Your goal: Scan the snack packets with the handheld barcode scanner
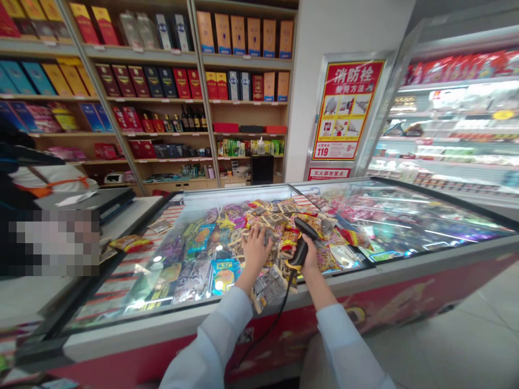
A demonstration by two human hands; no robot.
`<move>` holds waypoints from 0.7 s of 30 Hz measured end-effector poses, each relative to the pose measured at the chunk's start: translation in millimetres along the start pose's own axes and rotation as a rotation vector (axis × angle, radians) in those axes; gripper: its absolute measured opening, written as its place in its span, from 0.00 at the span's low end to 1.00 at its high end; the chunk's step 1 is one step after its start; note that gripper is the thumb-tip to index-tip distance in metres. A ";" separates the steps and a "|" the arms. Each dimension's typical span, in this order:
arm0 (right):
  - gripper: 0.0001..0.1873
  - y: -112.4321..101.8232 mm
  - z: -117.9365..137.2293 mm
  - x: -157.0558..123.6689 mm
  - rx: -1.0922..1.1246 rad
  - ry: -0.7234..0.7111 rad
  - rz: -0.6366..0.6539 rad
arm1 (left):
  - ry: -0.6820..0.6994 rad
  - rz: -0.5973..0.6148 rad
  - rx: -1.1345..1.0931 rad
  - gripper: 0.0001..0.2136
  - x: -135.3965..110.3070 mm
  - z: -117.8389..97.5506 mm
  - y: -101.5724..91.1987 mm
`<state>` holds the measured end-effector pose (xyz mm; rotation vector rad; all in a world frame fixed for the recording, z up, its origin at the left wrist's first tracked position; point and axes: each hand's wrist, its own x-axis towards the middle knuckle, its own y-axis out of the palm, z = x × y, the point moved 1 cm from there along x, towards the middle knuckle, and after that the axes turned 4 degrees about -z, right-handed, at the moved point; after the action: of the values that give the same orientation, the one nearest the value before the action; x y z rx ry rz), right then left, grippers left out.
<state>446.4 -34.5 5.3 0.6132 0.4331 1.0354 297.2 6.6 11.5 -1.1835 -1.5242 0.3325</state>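
My left hand (256,249) lies palm down with its fingers spread on a pile of small snack packets (279,208), touching those in gold-brown and clear wrapping. Whether any packet is pinched beneath it is hidden. My right hand (311,258) is closed around the handle of a black barcode scanner (300,253) with yellow trim. The scanner's head points up and sits over the packets, and its black cable (279,313) hangs down in front of the freezer. A grey packet (270,289) lies at the front edge below my left hand.
The packets rest on the glass lid of a chest freezer (405,273) holding colourful packages. More packets (132,243) lie to the left, by a counter (141,208) where another person stands. Behind are shelves of boxes (243,59); a refrigerated display (454,129) stands right.
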 end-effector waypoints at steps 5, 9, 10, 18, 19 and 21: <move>0.15 9.2 -0.3 12.3 0.027 0.015 -0.053 | -0.048 0.006 -0.009 0.22 16.4 -0.7 7.6; 0.16 12.6 0.6 16.9 0.037 0.043 -0.047 | -0.079 0.025 -0.022 0.21 24.0 0.2 11.1; 0.16 12.7 1.0 17.3 0.036 0.050 -0.045 | -0.080 0.027 -0.027 0.21 24.6 0.4 11.2; 0.15 11.5 10.5 13.7 0.027 0.052 -0.008 | -0.104 0.018 -0.072 0.20 23.4 -1.5 -1.4; 0.15 11.7 12.4 12.7 0.021 0.042 0.002 | -0.106 0.010 -0.074 0.19 23.6 -2.5 -3.0; 0.15 12.3 16.1 10.0 0.002 0.025 0.021 | -0.109 0.006 -0.076 0.18 24.1 -4.4 -4.4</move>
<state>452.5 -25.3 25.0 0.6085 0.4507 1.0637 301.8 22.4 30.2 -1.2463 -1.6406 0.3506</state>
